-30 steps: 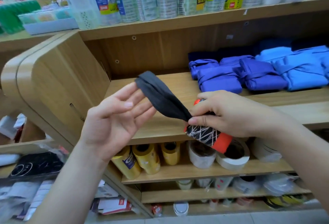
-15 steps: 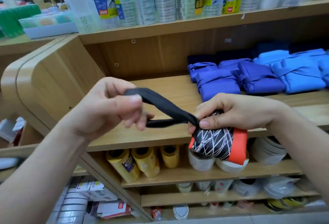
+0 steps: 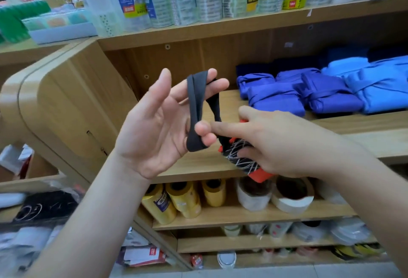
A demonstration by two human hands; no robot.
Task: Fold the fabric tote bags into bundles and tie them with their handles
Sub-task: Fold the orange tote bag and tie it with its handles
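In front of the shelf, the right hand grips the rolled bundle. The left hand, fingers spread and seemingly hooked, stretches the handle loop; hold it taut, then cinch it round the bundle.

handle over left fingers | bundle in right hand — shelf behind
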